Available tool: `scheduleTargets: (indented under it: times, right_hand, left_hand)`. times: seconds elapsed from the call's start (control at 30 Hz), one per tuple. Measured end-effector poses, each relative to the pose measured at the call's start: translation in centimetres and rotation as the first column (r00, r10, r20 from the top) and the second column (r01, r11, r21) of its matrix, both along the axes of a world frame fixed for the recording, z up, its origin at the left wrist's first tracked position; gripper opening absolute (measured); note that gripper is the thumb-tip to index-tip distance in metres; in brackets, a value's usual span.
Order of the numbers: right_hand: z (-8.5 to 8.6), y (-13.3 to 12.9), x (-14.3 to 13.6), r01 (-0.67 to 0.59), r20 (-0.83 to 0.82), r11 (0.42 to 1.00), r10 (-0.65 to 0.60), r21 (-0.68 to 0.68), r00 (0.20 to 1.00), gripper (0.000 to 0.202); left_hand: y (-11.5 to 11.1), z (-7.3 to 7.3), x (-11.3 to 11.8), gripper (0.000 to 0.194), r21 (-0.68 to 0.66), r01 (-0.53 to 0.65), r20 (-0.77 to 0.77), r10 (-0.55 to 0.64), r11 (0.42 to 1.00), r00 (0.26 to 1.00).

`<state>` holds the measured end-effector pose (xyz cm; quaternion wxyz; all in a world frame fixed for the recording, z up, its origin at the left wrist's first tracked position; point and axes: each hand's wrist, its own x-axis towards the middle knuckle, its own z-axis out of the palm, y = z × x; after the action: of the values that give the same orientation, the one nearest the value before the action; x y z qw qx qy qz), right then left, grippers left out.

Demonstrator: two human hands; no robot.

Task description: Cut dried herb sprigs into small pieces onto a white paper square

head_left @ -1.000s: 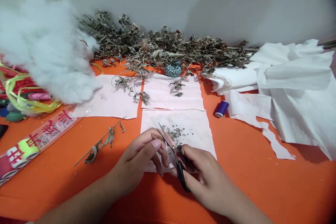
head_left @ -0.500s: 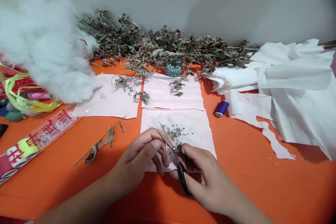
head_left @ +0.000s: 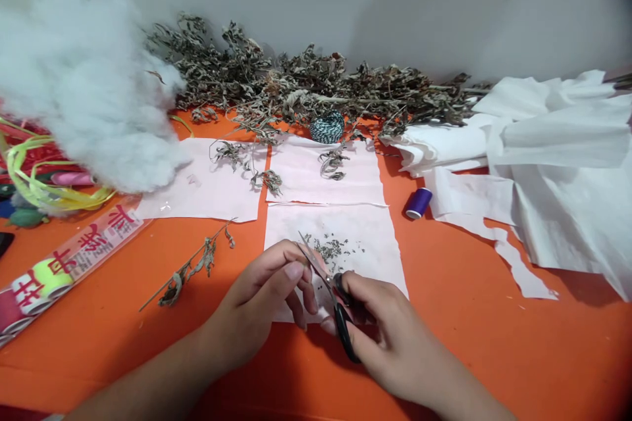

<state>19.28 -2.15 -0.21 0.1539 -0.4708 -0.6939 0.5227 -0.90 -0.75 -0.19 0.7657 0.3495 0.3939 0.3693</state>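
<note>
My right hand point(head_left: 390, 325) grips black-handled scissors point(head_left: 327, 278), its thumb and fingers in the loops. Their blades point up and to the left and lie by the fingertips of my left hand point(head_left: 269, 289). That hand is closed in a pinch of thumb and index finger; whatever is between them is too small or hidden to name. Below the blades, dark dried leaf clippings point(head_left: 332, 248) lie scattered on a white cloth piece point(head_left: 380, 237). To the left of my left hand, a dried leafy sprig point(head_left: 197, 262) rests on the orange table point(head_left: 494, 355).
Dried plant stalks point(head_left: 306, 85) line the wall, with a twine ball point(head_left: 326, 127) before them. White stuffing point(head_left: 99, 92) and a thread pack point(head_left: 64, 270) are at left. A purple thread spool point(head_left: 419, 203) and white cloth point(head_left: 553, 191) lie at right. Leaf sprigs lie on other cloth pieces point(head_left: 296, 177).
The scissor blades sit slightly closer together than before. Both hands stay almost in the same place, and the objects around them have not visibly moved.
</note>
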Motion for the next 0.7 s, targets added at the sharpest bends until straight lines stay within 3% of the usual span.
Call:
scheduleTargets:
  times: [0.2, 0.53, 0.7]
  right_hand:
    - [0.16, 0.19, -0.15, -0.003, -0.020, 1.000, 0.003, -0.004, 1.000, 0.025]
    - [-0.06, 0.19, -0.02, -0.021, 0.015, 0.999, 0.021, -0.028, 1.000, 0.013]
    - [0.16, 0.26, -0.17, -0.019, -0.009, 0.999, 0.019, -0.035, 1.000, 0.020]
  left_hand:
    - [0.15, 0.34, 0.27, 0.025, 0.061, -0.002, -0.002, 0.002, 0.998, 1.000]
    - [0.16, 0.33, -0.05, 0.027, -0.011, 0.008, -0.051, -0.009, 1.000, 0.999]
    - [0.17, 0.40, 0.07, 0.025, -0.005, -0.012, -0.036, 0.012, 1.000, 0.999]
